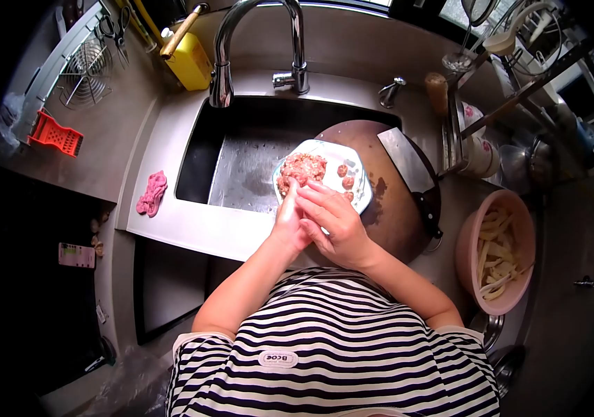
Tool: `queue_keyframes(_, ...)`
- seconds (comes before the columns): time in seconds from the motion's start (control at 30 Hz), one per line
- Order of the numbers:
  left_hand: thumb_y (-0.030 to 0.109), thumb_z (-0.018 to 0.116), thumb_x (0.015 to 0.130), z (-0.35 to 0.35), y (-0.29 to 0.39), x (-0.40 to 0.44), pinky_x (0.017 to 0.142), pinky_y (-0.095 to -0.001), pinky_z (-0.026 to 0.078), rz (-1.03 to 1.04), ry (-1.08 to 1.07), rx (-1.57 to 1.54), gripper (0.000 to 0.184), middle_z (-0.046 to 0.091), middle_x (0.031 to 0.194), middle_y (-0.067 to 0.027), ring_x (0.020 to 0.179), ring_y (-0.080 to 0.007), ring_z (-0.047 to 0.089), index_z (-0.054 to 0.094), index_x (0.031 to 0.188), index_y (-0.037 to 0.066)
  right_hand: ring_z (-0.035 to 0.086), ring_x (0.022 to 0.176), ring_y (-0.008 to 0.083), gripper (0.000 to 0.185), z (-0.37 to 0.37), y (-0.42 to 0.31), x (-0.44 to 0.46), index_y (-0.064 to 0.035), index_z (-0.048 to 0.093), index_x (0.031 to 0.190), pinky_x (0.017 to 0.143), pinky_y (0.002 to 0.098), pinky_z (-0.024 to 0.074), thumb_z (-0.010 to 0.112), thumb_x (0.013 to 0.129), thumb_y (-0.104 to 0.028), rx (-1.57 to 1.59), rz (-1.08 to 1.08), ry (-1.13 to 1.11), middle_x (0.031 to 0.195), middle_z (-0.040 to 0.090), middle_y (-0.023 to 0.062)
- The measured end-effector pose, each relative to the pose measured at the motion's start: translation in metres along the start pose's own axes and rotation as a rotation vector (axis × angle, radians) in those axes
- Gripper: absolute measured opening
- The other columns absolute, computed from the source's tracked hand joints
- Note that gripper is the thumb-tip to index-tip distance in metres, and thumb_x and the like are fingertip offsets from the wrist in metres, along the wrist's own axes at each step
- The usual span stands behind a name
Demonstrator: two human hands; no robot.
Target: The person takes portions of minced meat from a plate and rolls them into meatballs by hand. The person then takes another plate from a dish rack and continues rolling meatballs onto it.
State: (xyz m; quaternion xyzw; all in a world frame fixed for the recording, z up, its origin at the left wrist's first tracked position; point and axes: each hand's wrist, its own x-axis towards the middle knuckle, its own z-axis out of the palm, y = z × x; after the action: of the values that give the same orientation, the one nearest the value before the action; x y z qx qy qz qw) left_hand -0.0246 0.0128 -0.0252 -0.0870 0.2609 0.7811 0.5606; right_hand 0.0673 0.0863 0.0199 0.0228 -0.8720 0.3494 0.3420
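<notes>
Our left hand (291,222) and right hand (340,221) lie together over the near edge of the plate (333,154); the mound of minced meat (304,165) sits just beyond our fingertips, on the far left, with small meatballs (348,183) to its right. Our palms are hidden, so we cannot tell how closed they are or whether they hold anything.

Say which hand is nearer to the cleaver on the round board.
The right. The right hand is to the left of the cleaver, apart from it; the left hand is farther left, with the right hand between it and the cleaver.
</notes>
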Motion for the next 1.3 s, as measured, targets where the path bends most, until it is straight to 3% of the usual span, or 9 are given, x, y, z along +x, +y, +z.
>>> queue_keyframes(0.17, 0.058, 0.020, 0.090, 0.035, -0.004, -0.013, 0.105, -0.0360, 0.029, 0.052, -0.244, 0.008, 0.069, 0.036, 0.135, -0.0123, 0.125, -0.0228, 0.035, 0.029, 0.133, 0.003, 0.053, 0.107, 0.0289, 0.032, 0.004, 0.027, -0.004, -0.0005, 0.059, 0.106, 0.092, 0.0405, 0.0342, 0.059, 0.079, -0.018, -0.218, 0.025, 0.065, 0.109, 0.059, 0.0132)
queue_keyframes(0.4, 0.072, 0.016, 0.081, 0.029, -0.005, -0.016, 0.109, -0.0329, 0.017, -0.168, -0.453, 0.160, 0.093, 0.025, 0.142, -0.0118, 0.132, -0.0218, 0.024, 0.014, 0.139, -0.001, 0.049, 0.053, 0.0217, 0.014, 0.009, 0.068, -0.011, -0.0008, 0.060, 0.070, 0.051, 0.0306, 0.0395, 0.061, 0.081, -0.011, 0.163, 0.152, 0.222, 0.062, 0.055, 0.0104)
queue_keyframes(0.5, 0.071, 0.017, 0.082, 0.031, -0.006, -0.018, 0.109, -0.0348, 0.017, -0.190, -0.393, 0.181, 0.093, 0.022, 0.144, -0.0129, 0.132, -0.0216, 0.023, 0.013, 0.139, -0.002, 0.039, 0.045, 0.0102, 0.028, 0.010, 0.084, -0.013, 0.0022, 0.055, 0.062, 0.044, 0.0267, 0.0332, 0.060, 0.085, -0.013, 0.390, 0.423, 0.275, 0.049, 0.045, 0.0047)
queue_keyframes(0.67, 0.048, 0.037, 0.091, 0.020, 0.001, -0.015, 0.095, -0.0398, 0.039, -0.168, -0.135, 0.182, 0.061, 0.048, 0.125, -0.0186, 0.112, -0.0299, 0.049, 0.041, 0.125, -0.002, 0.045, 0.048, 0.0060, 0.042, 0.002, 0.099, -0.016, 0.0012, 0.059, 0.063, 0.044, 0.0208, 0.0343, 0.055, 0.089, -0.032, 0.588, 0.649, 0.406, 0.054, 0.052, 0.0004)
queue_keyframes(0.9, 0.042, 0.034, 0.093, 0.006, -0.007, -0.007, 0.089, -0.0366, 0.042, -0.173, 0.042, 0.127, 0.048, 0.056, 0.109, -0.0139, 0.101, -0.0243, 0.055, 0.048, 0.113, 0.000, 0.046, 0.046, 0.0100, 0.045, -0.007, 0.059, -0.012, -0.0003, 0.051, 0.063, 0.042, 0.0273, 0.0351, 0.048, 0.092, -0.035, 0.275, 0.379, 0.157, 0.056, 0.050, 0.0022)
queue_keyframes(1.0, 0.045, 0.034, 0.092, 0.011, -0.007, -0.006, 0.089, -0.0383, 0.043, -0.158, 0.014, -0.030, 0.049, 0.057, 0.108, -0.0127, 0.101, -0.0234, 0.054, 0.051, 0.111, 0.003, 0.053, 0.060, 0.0259, 0.034, -0.005, 0.029, 0.001, -0.0030, 0.055, 0.072, 0.051, 0.0329, 0.0405, 0.053, 0.086, -0.035, 0.009, 0.044, -0.016, 0.068, 0.052, 0.0111)
queue_keyframes(1.1, 0.044, 0.035, 0.092, 0.015, 0.000, -0.008, 0.089, -0.0378, 0.044, -0.128, -0.120, -0.071, 0.047, 0.057, 0.110, -0.0119, 0.104, -0.0237, 0.054, 0.050, 0.114, 0.005, 0.056, 0.088, 0.0255, 0.033, -0.001, 0.011, -0.001, -0.0040, 0.060, 0.091, 0.079, 0.0375, 0.0423, 0.060, 0.077, -0.034, -0.271, -0.084, -0.110, 0.096, 0.059, 0.0100)
queue_keyframes(1.13, 0.042, 0.035, 0.093, 0.005, 0.006, -0.005, 0.089, -0.0376, 0.045, -0.128, -0.162, -0.089, 0.045, 0.056, 0.110, -0.0122, 0.104, -0.0233, 0.054, 0.049, 0.116, 0.006, 0.052, 0.106, 0.0249, 0.038, -0.003, 0.008, -0.002, -0.0037, 0.061, 0.100, 0.096, 0.0448, 0.0310, 0.060, 0.077, -0.034, -0.333, -0.089, -0.198, 0.108, 0.058, 0.0101)
queue_keyframes(1.3, 0.033, 0.038, 0.094, 0.007, 0.005, -0.005, 0.089, -0.0368, 0.047, -0.116, -0.083, -0.032, 0.038, 0.055, 0.113, -0.0132, 0.106, -0.0223, 0.053, 0.047, 0.120, 0.007, 0.041, 0.121, 0.0256, 0.035, -0.008, 0.002, -0.011, -0.0051, 0.064, 0.099, 0.104, 0.0505, 0.0160, 0.061, 0.076, -0.031, -0.379, -0.119, -0.271, 0.116, 0.054, 0.0108)
